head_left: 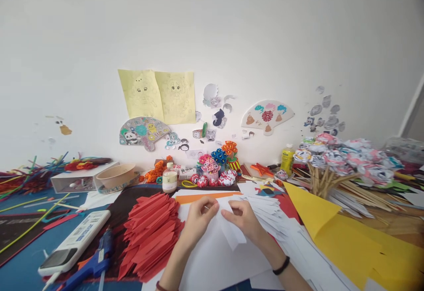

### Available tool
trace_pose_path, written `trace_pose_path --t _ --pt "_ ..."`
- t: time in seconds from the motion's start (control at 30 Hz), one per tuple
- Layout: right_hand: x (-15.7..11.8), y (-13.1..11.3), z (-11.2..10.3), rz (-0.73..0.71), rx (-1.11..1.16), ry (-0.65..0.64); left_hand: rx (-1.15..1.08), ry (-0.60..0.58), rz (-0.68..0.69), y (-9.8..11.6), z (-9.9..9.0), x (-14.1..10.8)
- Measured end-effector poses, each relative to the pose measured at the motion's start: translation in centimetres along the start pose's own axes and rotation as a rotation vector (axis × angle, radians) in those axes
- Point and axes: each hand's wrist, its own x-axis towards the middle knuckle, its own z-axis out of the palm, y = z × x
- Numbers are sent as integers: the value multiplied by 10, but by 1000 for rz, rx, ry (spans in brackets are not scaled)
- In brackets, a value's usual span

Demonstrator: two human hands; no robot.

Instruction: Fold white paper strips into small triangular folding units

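Note:
Both of my hands pinch a folded white paper strip [231,233] over the middle of the table. Thumb and fingertips of my left hand [200,216] close on its upper left. My right hand [244,218] grips its upper right side, and the strip's loose ends hang down between the two hands. Under them lie large white paper sheets [212,262]. A heap of folded red paper strips [150,233] sits just left of my left forearm. Many cut white strips [268,213] spread out to the right of my right hand.
At left are a power strip [76,240], a blue glue gun [94,260] and a beige bowl [115,177]. A glue bottle [170,179] and small craft flowers [210,167] stand at the back. On the right, yellow paper [351,242] lies before paper flowers on sticks [344,158].

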Motion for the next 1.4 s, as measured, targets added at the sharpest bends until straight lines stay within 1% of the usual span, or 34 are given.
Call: trace_pose_path --t 0.23,0.33,0.43,0.6,0.8,0.93,1.07,1.17,1.27,1.33,1.4 --pt "4 12 -1 7 -98 -22 58 -21 86 7 3 -2" --pt "4 12 -1 -22 -159 -12 80 -16 86 6 4 -2" --pt "2 8 0 -34 -164 15 85 0 69 7 5 -2" --pt "-1 -1 6 -40 -107 82 59 24 64 7 6 -2" --pt "-2 -3 9 -34 -75 80 115 46 67 8 10 -2" --pt "-2 -1 9 -16 -41 92 132 37 58 8 14 -3" --pt "-2 -1 10 9 10 147 120 17 23 7 15 -3" --pt "-2 -3 5 58 148 189 92 -10 3 8 16 -3" --pt "0 -5 -6 125 326 294 103 -50 -11 9 17 -4" --pt "2 -6 -13 136 335 358 110 -32 -12 9 18 -4" --pt "2 -7 -15 133 289 333 93 16 -2 7 19 -3"
